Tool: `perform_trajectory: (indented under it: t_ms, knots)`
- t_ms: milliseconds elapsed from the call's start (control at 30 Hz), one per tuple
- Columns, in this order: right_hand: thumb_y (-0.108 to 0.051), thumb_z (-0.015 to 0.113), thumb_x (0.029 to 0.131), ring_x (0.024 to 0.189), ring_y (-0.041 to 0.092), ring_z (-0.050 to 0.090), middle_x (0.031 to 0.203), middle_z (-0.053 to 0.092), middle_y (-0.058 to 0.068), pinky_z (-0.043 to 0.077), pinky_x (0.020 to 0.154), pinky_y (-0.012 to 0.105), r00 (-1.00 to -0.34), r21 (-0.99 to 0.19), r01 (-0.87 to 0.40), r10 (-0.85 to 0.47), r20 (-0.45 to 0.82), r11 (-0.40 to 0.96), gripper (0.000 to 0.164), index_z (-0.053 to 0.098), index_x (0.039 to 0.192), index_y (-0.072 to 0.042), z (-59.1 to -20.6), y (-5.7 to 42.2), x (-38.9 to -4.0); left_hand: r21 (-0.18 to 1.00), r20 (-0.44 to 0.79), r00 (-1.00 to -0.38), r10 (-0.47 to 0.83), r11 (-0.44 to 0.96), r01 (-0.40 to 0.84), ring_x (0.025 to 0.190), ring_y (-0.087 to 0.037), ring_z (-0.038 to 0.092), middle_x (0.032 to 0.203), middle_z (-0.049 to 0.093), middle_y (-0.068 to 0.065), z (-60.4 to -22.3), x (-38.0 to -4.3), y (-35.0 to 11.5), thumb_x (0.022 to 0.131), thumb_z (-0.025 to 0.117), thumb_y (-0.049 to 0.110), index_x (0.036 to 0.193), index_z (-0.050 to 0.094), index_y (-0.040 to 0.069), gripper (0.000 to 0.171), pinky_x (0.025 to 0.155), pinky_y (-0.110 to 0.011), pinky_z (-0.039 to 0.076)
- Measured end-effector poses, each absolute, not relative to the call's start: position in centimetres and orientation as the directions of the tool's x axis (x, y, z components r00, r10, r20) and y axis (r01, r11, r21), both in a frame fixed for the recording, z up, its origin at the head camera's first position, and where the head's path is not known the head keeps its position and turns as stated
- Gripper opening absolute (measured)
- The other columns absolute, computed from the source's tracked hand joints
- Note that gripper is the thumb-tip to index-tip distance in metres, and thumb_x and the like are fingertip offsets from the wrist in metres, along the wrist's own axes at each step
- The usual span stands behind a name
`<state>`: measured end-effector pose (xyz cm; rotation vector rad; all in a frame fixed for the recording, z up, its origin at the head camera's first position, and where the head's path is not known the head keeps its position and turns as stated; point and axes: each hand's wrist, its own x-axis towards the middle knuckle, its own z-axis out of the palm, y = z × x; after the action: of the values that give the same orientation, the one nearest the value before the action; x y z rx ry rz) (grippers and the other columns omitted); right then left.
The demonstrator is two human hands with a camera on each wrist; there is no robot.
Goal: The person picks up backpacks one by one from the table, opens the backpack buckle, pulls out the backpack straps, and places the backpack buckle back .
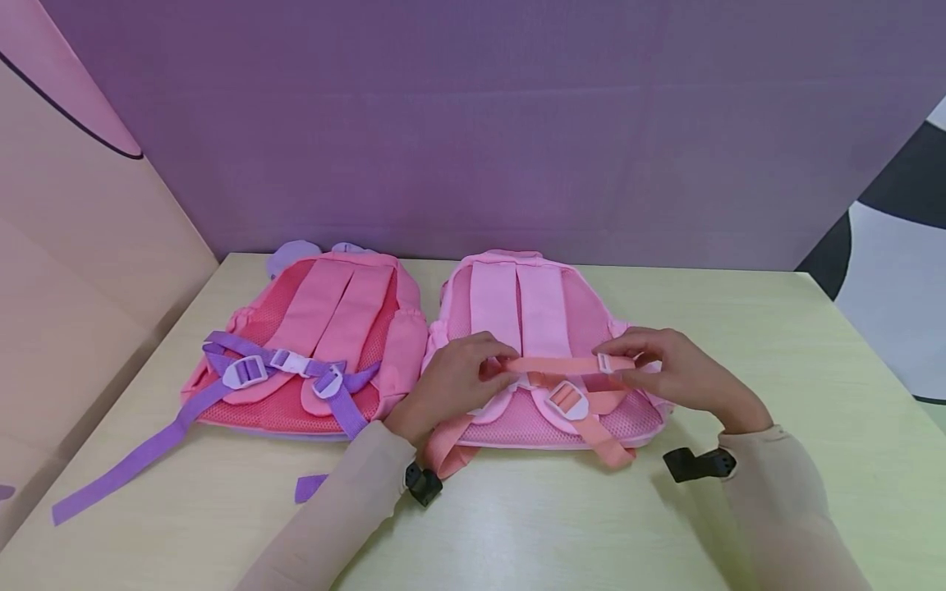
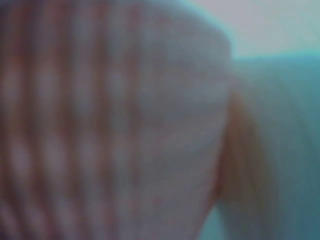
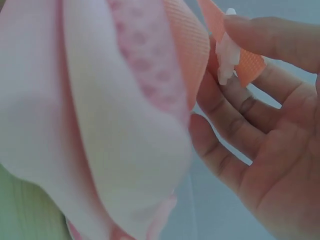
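A light pink backpack (image 1: 543, 308) lies with its shoulder straps upward on the table. Across its lower part runs an orange webbing strap (image 1: 557, 366), stretched between two hands. My left hand (image 1: 452, 379) pinches its left end between thumb and fingers. On the right, my right hand (image 1: 678, 371) pinches the strap beside a small white plastic buckle piece (image 1: 604, 363). The right wrist view shows the thumb on the orange webbing by that white piece (image 3: 228, 57), with fingers behind. Below, a white adjuster (image 1: 567, 400) holds another orange strap. The left wrist view is blurred.
Left of it lies a darker pink backpack (image 1: 402, 353) with purple straps (image 1: 158, 443) and a fastened white clip (image 1: 291, 362). One purple strap trails toward the front left of the table (image 1: 547, 525). Behind stands a purple wall panel (image 1: 488, 131).
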<state>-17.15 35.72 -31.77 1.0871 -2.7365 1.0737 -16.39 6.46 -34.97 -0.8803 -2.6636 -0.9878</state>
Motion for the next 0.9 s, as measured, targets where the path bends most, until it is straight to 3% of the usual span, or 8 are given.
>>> perform_trajectory:
  t_ms: [533, 900]
  knots:
    - [-0.002, 0.073, 0.078, 0.069, 0.003, 0.048, 0.082, 0.058, -0.006, 0.045, 0.06, 0.021, -0.775, -0.579, -0.577, -0.611, 0.164, 0.576, 0.025, 0.071, 0.103, -0.005, -31.8, 36.5, -17.2, 0.487, 0.342, -0.796, 0.499, 0.63, 0.605, 0.074, -0.01, 0.055, 0.09, 0.064, -0.001, -35.2, -16.5, 6.5, 0.085, 0.071, 0.022, 0.108, 0.071, 0.011, 0.025, 0.065, -0.018, 0.045]
    - [0.002, 0.069, 0.08, 0.073, 0.004, 0.047, 0.086, 0.059, 0.004, 0.045, 0.062, 0.021, -0.757, -0.598, -0.575, -0.64, 0.131, 0.559, 0.027, 0.067, 0.106, -0.006, -31.8, 36.7, -17.3, 0.496, 0.397, -0.785, 0.476, 0.608, 0.62, 0.068, -0.011, 0.05, 0.096, 0.062, -0.004, -34.9, -16.8, 5.9, 0.086, 0.067, 0.016, 0.105, 0.07, 0.008, 0.021, 0.062, -0.019, 0.045]
